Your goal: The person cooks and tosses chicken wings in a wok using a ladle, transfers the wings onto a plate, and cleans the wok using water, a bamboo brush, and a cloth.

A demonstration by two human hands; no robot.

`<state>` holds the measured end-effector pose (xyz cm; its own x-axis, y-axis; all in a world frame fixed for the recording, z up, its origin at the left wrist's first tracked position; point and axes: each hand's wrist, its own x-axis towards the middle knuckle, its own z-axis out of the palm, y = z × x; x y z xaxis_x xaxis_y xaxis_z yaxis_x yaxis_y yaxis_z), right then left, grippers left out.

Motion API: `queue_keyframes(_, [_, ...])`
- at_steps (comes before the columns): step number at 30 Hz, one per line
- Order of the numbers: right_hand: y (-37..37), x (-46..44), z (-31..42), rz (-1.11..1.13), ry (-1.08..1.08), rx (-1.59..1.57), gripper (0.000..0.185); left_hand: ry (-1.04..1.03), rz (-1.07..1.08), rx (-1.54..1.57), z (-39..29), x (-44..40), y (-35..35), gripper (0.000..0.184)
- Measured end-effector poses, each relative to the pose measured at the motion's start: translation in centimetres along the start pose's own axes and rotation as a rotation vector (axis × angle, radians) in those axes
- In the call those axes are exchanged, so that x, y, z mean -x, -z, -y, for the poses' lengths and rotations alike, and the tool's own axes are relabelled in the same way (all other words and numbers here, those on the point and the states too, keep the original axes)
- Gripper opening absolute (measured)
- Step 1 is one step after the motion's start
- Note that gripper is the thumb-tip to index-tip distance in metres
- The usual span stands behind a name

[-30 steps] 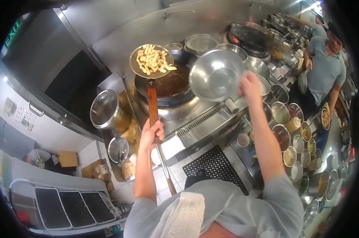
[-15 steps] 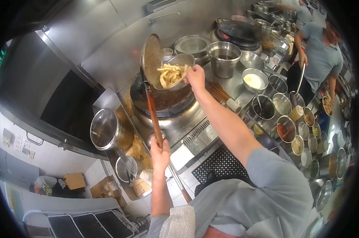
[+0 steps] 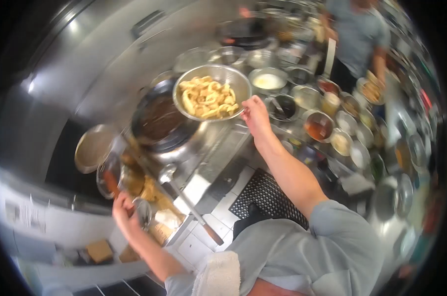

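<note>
Centrally, the right hand [image 3: 255,114] grasps, fingers at its rim, a metal bowl [image 3: 237,83] of golden food pieces [image 3: 208,98], just right of the wok [image 3: 170,143]; at lower left, the left hand [image 3: 125,211] has its fingers clasped around a round skimmer [image 3: 94,149] by its wooden handle [image 3: 111,181].

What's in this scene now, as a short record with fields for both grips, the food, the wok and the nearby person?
left grip: closed on the reddish-brown wooden handle of a round metal scoop
right grip: holding a shiny round metal bowl by its edge
food: yellow-brown strips in that bowl
wok: round, black metal, dark liquid inside
person: grey shirt, blurred
</note>
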<state>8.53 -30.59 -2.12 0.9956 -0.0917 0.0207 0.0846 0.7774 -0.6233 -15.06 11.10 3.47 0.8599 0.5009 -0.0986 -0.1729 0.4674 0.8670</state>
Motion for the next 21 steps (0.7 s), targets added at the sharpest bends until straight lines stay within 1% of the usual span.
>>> queue_keyframes(1, [2.3,1.9,2.5,-0.024,0.027,0.023,0.014,0.034,-0.098,0.059,-1.1,2.3,-1.9,0.02])
queue_keyframes(2, [5.0,4.3,5.3,-0.014,0.049,0.013,0.013,0.076,0.106,0.312,-1.2,1.8,2.0,0.012])
queue_keyframes(3, [7.7,6.7,8.1,-0.029,0.082,0.01,0.012,0.009,0.088,0.192,-1.7,3.9,0.8,0.016])
queue_keyframes(4, [10.6,9.3,11.0,-0.051,0.12,0.012,0.012,0.01,0.109,0.208,-1.9,5.4,0.0,0.035])
queue_keyframes(6, [16.4,15.5,16.9,-0.147,0.168,0.078,0.012,0.034,0.13,0.094,0.1,5.9,-2.3,0.035])
queue_keyframes(7, [19.4,18.8,19.5,-0.14,0.241,0.07,0.01,0.03,0.115,0.029,1.3,6.5,-3.0,0.036])
queue_keyframes(10, [26.4,29.5,27.8,-0.51,0.37,0.296,0.009,0.018,0.08,-0.121,5.0,8.2,-4.7,0.036])
queue_keyframes(12, [27.7,35.9,32.6,-0.737,0.409,0.418,0.009,0.031,0.059,-0.173,6.6,8.6,-5.4,0.037])
queue_keyframes(13, [30.6,38.6,34.3,-0.87,0.427,0.503,0.008,0.038,0.05,-0.194,7.1,8.7,-5.9,0.038])
queue_keyframes(15, [33.3,43.6,36.9,-1.052,0.565,0.562,0.004,0.044,0.04,-0.215,7.7,8.7,-6.4,0.039])
queue_keyframes(18, [38.0,48.7,39.2,-1.185,0.748,0.64,0.007,0.053,0.041,-0.224,7.9,8.2,-7.2,0.04])
queue_keyframes(20, [40.6,49.5,39.8,-1.253,0.866,0.654,0.008,0.057,0.023,-0.2,6.8,7.4,-6.5,0.042])
queue_keyframes(21, [42.8,50.1,40.2,-1.33,0.807,0.794,0.01,0.056,-0.001,-0.173,5.8,7.3,-5.5,0.042])
